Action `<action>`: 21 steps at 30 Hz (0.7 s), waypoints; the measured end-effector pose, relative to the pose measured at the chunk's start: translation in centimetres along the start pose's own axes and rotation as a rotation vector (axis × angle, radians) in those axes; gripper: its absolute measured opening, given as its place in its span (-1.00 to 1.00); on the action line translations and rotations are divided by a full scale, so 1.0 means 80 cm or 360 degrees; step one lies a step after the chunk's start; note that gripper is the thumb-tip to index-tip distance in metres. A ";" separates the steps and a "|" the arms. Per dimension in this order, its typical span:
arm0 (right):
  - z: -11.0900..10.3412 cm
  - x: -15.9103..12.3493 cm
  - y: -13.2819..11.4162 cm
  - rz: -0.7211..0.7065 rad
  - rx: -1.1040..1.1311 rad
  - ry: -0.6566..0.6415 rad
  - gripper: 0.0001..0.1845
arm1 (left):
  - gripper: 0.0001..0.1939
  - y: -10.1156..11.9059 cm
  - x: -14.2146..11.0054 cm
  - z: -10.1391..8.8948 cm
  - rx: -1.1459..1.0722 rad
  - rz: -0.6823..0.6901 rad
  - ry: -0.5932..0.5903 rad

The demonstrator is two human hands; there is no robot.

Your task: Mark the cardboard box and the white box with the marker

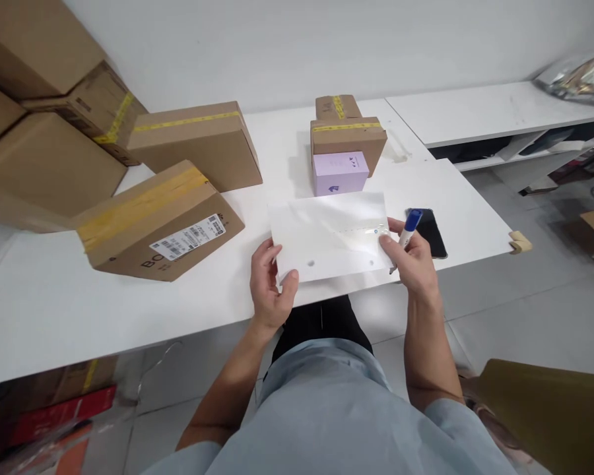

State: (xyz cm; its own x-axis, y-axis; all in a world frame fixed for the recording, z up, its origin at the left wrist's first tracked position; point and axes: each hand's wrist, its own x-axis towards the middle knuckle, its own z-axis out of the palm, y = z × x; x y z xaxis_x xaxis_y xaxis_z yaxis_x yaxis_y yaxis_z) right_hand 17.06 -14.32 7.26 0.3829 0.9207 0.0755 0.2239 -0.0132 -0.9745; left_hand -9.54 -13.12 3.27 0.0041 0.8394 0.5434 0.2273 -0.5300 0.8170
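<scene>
A glossy white sheet point(331, 237), with a small blue spot near its right edge and two round marks along its near edge, is held level over the table front. My left hand point(272, 284) grips its near left corner between thumb and fingers. At the right edge, my right hand point(413, 260) pinches the sheet and also holds a white marker point(410, 227) with a blue cap end pointing up. Beyond the sheet stands a lilac box point(340, 173). A dark phone point(431, 234) lies on the table just beside my right hand.
Brown cartons point(198, 138) stand on the white table point(218, 297), including a labelled carton point(165, 224) at left. More boxes point(349, 135) sit behind the lilac one. A shelf unit point(465, 112) runs along the wall. A tan corner guard point(519, 242) caps the table's right corner.
</scene>
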 end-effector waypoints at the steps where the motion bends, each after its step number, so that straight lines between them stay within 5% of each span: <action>1: 0.001 0.000 0.002 0.0000 0.0014 0.0078 -0.52 | -0.47 0.002 -0.001 0.002 -0.0026 -0.0018 -0.0011; 8: 0.003 0.007 0.007 -0.0125 -0.0004 0.0261 -0.64 | -0.25 0.014 0.005 0.007 -0.0055 -0.0198 -0.0026; 13: 0.005 0.002 0.005 -0.0162 -0.0110 0.0221 -0.67 | -0.28 0.019 0.030 0.000 0.0158 -0.0499 -0.0046; 21: 0.017 0.006 -0.013 -0.0058 -0.0070 0.0260 -0.71 | -0.36 0.011 0.067 -0.001 0.0089 -0.0596 -0.0096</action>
State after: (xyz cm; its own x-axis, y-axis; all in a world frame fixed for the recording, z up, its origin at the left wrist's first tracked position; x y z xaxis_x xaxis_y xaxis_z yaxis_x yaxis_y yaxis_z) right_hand 15.81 -13.35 8.02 0.5137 0.8453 0.1473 0.2776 -0.0013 -0.9607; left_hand -9.41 -9.09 6.96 -0.0324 0.9802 0.1953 0.2764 -0.1790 0.9442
